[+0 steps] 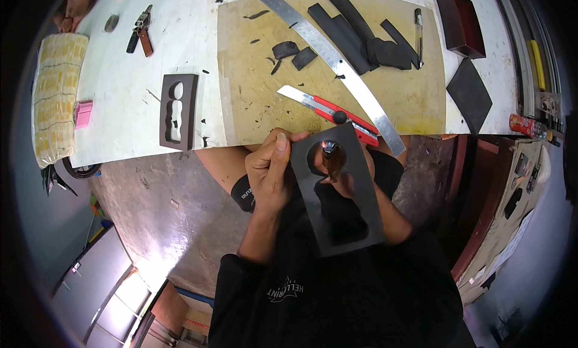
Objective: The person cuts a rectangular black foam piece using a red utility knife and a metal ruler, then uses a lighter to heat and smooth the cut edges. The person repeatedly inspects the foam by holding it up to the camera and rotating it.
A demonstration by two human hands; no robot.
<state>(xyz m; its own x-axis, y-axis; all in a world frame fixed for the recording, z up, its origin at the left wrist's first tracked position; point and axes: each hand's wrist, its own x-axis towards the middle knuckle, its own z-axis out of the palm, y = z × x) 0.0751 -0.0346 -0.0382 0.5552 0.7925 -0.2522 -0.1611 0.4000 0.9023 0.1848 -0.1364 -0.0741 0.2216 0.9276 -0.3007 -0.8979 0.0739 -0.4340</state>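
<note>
The left hand pinches the left edge of a dark foam panel, held near the person's chest, just below the surface's near edge. Behind the panel, the right hand shows through the cutout, its fingers wrapped around a lit lighter. A red utility knife lies just beyond on the surface.

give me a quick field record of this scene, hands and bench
left hand: grips left edge of black foam panel
right hand: behind panel, holds lit lighter in its top cutout
bench: red knife, steel ruler, foam offcuts and pen on tan mat
left of mat: second cut panel, pliers
</note>
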